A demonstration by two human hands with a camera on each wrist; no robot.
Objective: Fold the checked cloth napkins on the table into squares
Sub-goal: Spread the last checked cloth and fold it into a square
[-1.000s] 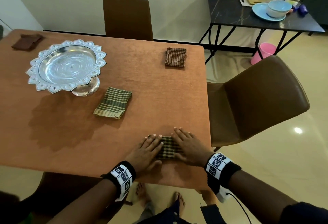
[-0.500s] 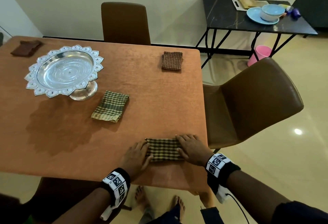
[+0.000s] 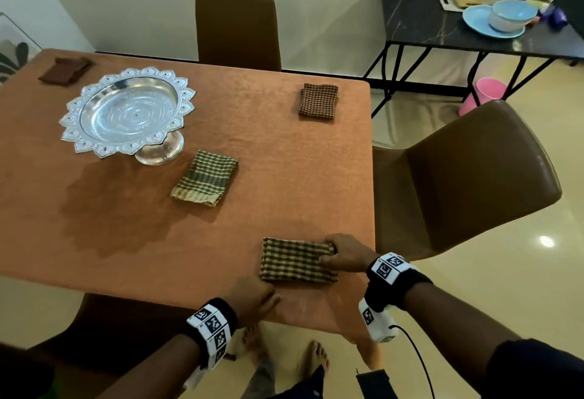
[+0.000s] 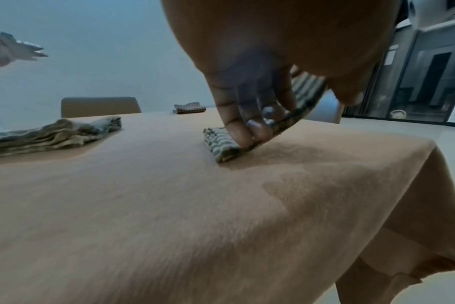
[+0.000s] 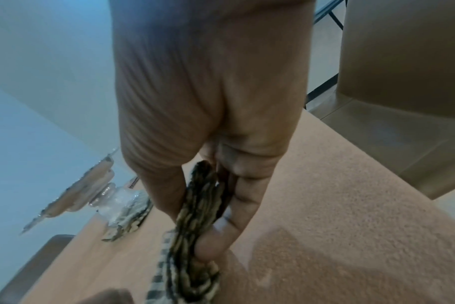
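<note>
A brown-and-tan checked napkin point(image 3: 297, 261), folded to a short rectangle, lies near the table's front right corner. My right hand point(image 3: 331, 254) pinches its right end, thumb on top and fingers point(image 5: 244, 197) beneath, and in the right wrist view that end of the napkin point(image 5: 192, 236) is raised off the cloth. My left hand point(image 3: 259, 294) is at the near left corner. In the left wrist view its bent fingers point(image 4: 237, 127) press on that corner of the napkin point(image 4: 218, 142), with the thumb held apart. A folded green checked napkin point(image 3: 205, 182) and a folded rust checked napkin point(image 3: 318, 100) lie farther back.
The table has an orange cloth point(image 3: 284, 152) over it. A silver pedestal tray point(image 3: 126, 111) stands at the back left, with a dark brown cloth point(image 3: 64, 70) behind it. Brown chairs stand at the right point(image 3: 467, 177) and the far side point(image 3: 237, 28). A black side table point(image 3: 442, 31) holds blue dishes.
Both hands lay flat on the napkin, then slid apart over it. The right hand now pinches the right end, and the left hand has drawn back to the near left corner.
</note>
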